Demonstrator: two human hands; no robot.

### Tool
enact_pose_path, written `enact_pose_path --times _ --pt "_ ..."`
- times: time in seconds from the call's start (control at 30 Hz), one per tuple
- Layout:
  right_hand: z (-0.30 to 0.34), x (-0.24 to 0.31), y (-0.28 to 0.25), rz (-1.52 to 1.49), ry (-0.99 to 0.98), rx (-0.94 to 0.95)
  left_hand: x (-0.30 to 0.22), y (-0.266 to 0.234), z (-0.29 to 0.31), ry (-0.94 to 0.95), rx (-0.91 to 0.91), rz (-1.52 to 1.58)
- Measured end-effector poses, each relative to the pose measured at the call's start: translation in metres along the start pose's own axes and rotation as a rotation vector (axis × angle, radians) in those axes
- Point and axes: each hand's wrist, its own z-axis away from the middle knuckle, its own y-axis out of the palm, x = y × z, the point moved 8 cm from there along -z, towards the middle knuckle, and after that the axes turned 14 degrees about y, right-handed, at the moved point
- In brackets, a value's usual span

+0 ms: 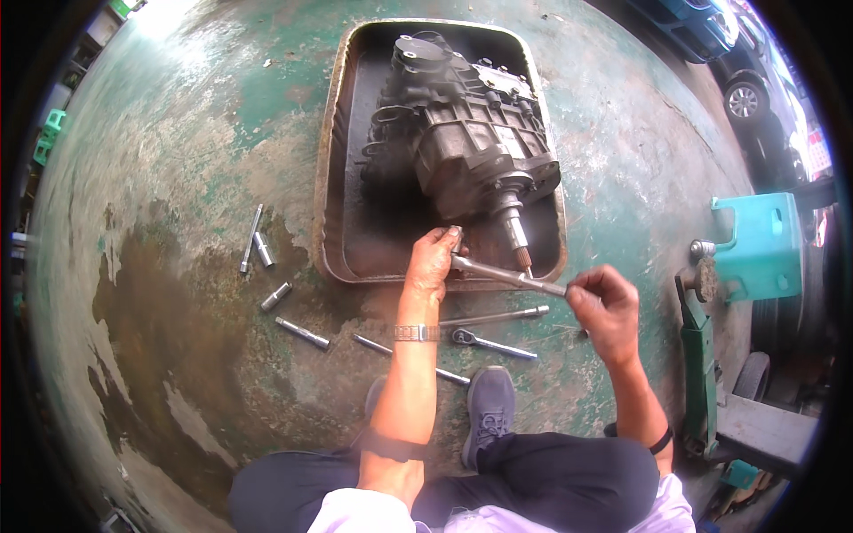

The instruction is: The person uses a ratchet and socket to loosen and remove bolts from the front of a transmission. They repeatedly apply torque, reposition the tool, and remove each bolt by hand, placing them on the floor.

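I observe a worn, green-painted floor (222, 142), its coating patchy and flaked to grey, with a large dark stain (164, 293) to the left of my landmark, the tray (330, 204). The gearbox (480, 142) sits inside the tray, its splined shaft (513, 226) directed at the near rim. To the right of the tray stand a turquoise stool (760, 253) and a green jack (699, 373). Beyond its far right corner, a blue car (684, 27) and a dark car (755, 89) are parked. Sockets (276, 297) and bars (303, 332) lie to the left and on the near side; a ratchet (506, 346) lies just before the near rim.

I hold a steel wrench (502, 272) above the near rim. The right hand (609, 306) is clamped on its right end; the left hand (433, 258) is closed at its head.

I cannot make out what the left fingertips bear on; the palm side is hidden. The left forearm covers most of the left shoe (375, 395) and crosses the loose bars. Shadow obscures the gearbox's left flank. Both cars are cut off, and objects along the far-left margin are blurred.
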Motion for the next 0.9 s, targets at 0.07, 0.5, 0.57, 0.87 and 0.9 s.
enact_pose_path --times 0.07,0.5,0.57,0.87,0.9 --pt "-0.014 0.038 0.003 -0.011 -0.126 0.010 0.005 0.014 0.001 0.000 0.025 0.053" --pt "-0.065 0.098 0.034 0.142 -0.256 0.001 0.044 0.040 -0.007 -0.196 -0.062 0.431" --pt "-0.069 0.101 0.035 0.143 -0.264 0.003 0.046 0.042 -0.008 -0.178 -0.072 0.456" --pt "-0.075 0.108 0.045 0.212 -0.188 0.016 0.046 0.039 -0.008 -0.168 -0.134 0.550" --pt "-0.076 0.110 0.045 0.214 -0.206 0.023 0.046 0.037 -0.008 -0.172 -0.148 0.539"
